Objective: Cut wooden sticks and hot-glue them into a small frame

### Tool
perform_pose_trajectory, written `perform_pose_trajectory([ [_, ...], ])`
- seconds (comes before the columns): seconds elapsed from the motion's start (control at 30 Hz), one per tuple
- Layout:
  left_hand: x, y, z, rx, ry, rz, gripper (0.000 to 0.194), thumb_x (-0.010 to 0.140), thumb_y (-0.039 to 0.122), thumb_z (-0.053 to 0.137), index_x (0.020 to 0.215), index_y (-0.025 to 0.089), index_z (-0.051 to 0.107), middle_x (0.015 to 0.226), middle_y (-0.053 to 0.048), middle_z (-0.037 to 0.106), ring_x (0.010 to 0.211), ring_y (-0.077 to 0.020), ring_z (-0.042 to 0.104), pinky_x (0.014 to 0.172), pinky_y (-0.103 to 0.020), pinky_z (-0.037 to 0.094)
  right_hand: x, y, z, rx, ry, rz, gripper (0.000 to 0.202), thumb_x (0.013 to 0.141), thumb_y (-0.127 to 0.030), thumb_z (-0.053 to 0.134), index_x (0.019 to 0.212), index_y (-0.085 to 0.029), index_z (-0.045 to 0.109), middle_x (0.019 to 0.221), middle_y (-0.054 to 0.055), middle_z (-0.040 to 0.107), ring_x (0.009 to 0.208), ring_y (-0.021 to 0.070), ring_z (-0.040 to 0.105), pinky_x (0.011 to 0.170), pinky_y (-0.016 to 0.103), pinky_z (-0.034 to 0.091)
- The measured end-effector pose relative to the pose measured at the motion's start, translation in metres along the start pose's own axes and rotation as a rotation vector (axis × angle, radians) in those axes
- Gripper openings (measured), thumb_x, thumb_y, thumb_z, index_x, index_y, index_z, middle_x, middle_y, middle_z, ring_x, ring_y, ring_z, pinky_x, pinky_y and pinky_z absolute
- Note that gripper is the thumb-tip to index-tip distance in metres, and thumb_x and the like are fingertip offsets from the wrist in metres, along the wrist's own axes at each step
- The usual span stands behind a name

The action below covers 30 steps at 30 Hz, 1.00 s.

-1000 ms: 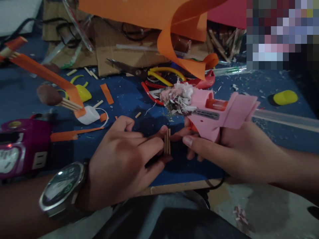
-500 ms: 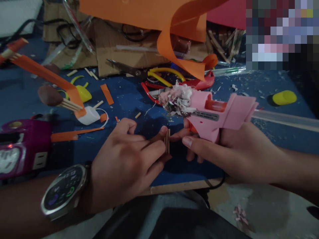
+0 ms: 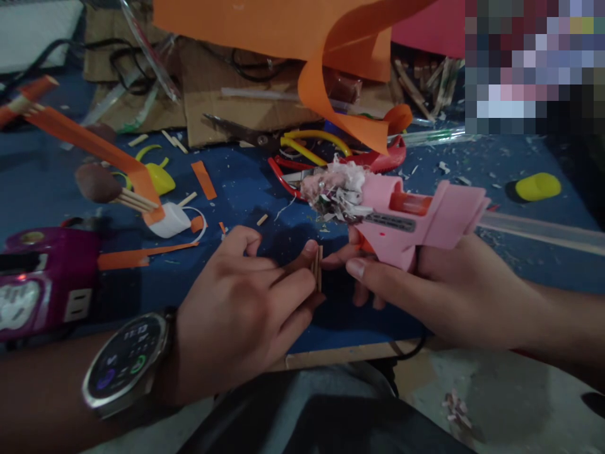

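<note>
Near the table's front edge my left hand (image 3: pixel 250 296), with a watch (image 3: pixel 125 362) on its wrist, grips a few short wooden sticks (image 3: pixel 319 268) between bent fingers. My right hand (image 3: pixel 439 293) is wrapped round a pink glue gun (image 3: pixel 401 214). Shreds and clotted glue cover the gun's nozzle end (image 3: pixel 338 189), which points left, above and beyond the sticks. A clear glue stick (image 3: pixel 539 230) sticks out of its rear. One right fingertip reaches close to the sticks; whether it touches them I cannot tell.
Wire cutters with red handles (image 3: pixel 283 180) and yellow-handled scissors (image 3: pixel 316 142) lie behind the gun. At left are a purple power box (image 3: pixel 51 277), a white cap (image 3: pixel 170 219) and an orange paper-wrapped piece (image 3: pixel 89 142). Orange paper (image 3: pixel 265 25) and cardboard (image 3: pixel 236 107) lie at the back; a yellow cap (image 3: pixel 537 186) right.
Almost nothing differs. The view has shifted very slightly; both hands keep their hold on the sticks and the glue gun.
</note>
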<state>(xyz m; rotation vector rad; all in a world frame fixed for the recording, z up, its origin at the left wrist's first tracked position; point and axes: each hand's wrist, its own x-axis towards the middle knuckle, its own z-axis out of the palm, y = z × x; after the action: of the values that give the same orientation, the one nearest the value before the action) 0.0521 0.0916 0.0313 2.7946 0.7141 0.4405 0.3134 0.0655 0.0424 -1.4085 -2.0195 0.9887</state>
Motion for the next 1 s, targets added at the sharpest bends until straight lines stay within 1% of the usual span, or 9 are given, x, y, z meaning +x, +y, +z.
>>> perform_pose_trajectory([
  [0.2,-0.0018,0.0003,0.0001,0.011,-0.015,-0.005,0.021,0.116,0.023,0.057,0.12,0.013,0.075,0.076,0.001,0.078,0.057,-0.0172,0.06,0.086,-0.047,0.041,0.0018,-0.0037,-0.0024,0.012,-0.005,-0.013,0.025,0.109,-0.039,0.061,0.101,-0.028,0.081,0.068,-0.001,0.079,0.053,0.0197,0.071,0.051,0.034,0.057],
  [0.3,-0.0016,-0.0003,0.001,0.022,-0.002,-0.006,0.021,0.116,0.024,0.057,0.12,0.013,0.076,0.076,0.001,0.078,0.057,-0.0176,0.061,0.086,-0.047,0.042,0.0013,-0.0039,-0.0026,0.014,0.0,-0.019,0.023,0.109,-0.038,0.061,0.098,-0.028,0.079,0.069,-0.001,0.08,0.057,0.0209,0.073,0.054,0.035,0.057],
  [0.43,-0.0013,-0.0006,0.0022,0.028,0.007,0.004,0.022,0.116,0.023,0.056,0.124,0.012,0.074,0.076,0.001,0.079,0.056,-0.0174,0.059,0.088,-0.048,0.042,-0.0004,-0.0016,-0.0018,0.007,0.0,-0.028,0.02,0.109,-0.039,0.063,0.099,-0.029,0.077,0.074,0.0,0.08,0.067,0.0229,0.076,0.06,0.036,0.059],
  [0.57,-0.0016,-0.0005,0.0027,0.032,0.008,0.01,0.026,0.117,0.023,0.055,0.126,0.009,0.074,0.076,0.001,0.078,0.058,-0.0182,0.059,0.089,-0.049,0.042,-0.0002,-0.0019,-0.002,-0.011,0.011,-0.01,0.023,0.109,-0.04,0.063,0.095,-0.029,0.077,0.073,0.0,0.08,0.065,0.0226,0.075,0.058,0.037,0.057],
  [0.67,-0.0019,-0.0006,0.0027,0.02,0.01,0.011,0.024,0.116,0.022,0.057,0.123,0.009,0.076,0.075,0.001,0.077,0.058,-0.0182,0.06,0.089,-0.049,0.041,0.0003,-0.003,-0.0028,0.024,-0.001,-0.011,0.02,0.108,-0.038,0.062,0.101,-0.028,0.078,0.071,-0.001,0.079,0.061,0.0213,0.074,0.059,0.037,0.058],
  [0.77,-0.0015,-0.0006,0.0022,0.018,0.019,0.017,0.023,0.115,0.021,0.058,0.122,0.009,0.076,0.076,0.001,0.078,0.057,-0.018,0.061,0.088,-0.049,0.04,0.0002,-0.0032,-0.003,0.053,-0.017,-0.007,0.019,0.108,-0.038,0.063,0.107,-0.029,0.08,0.071,-0.002,0.079,0.062,0.0216,0.075,0.06,0.037,0.059],
  [0.83,-0.0009,-0.0004,0.0015,0.017,0.016,0.02,0.023,0.115,0.02,0.057,0.122,0.009,0.076,0.078,0.0,0.08,0.058,-0.0182,0.062,0.088,-0.049,0.04,-0.0003,-0.0031,-0.0028,0.052,-0.017,-0.006,0.02,0.108,-0.038,0.063,0.107,-0.03,0.081,0.073,-0.001,0.08,0.064,0.0219,0.075,0.06,0.037,0.059],
  [0.93,-0.0004,-0.0001,0.0005,0.017,0.015,0.02,0.023,0.116,0.021,0.056,0.122,0.009,0.075,0.076,0.001,0.078,0.057,-0.0183,0.061,0.089,-0.049,0.04,-0.0009,-0.0032,-0.0028,0.044,-0.014,-0.001,0.021,0.108,-0.039,0.063,0.104,-0.029,0.082,0.073,-0.001,0.08,0.062,0.0214,0.074,0.059,0.037,0.058],
  [1.0,-0.0006,0.0,0.0004,0.018,0.012,0.022,0.024,0.116,0.021,0.056,0.125,0.007,0.075,0.074,0.001,0.077,0.057,-0.0183,0.061,0.089,-0.05,0.041,-0.0005,-0.0037,-0.0032,0.041,-0.007,0.004,0.022,0.108,-0.039,0.063,0.102,-0.029,0.081,0.074,-0.001,0.081,0.061,0.0215,0.074,0.059,0.037,0.057],
])
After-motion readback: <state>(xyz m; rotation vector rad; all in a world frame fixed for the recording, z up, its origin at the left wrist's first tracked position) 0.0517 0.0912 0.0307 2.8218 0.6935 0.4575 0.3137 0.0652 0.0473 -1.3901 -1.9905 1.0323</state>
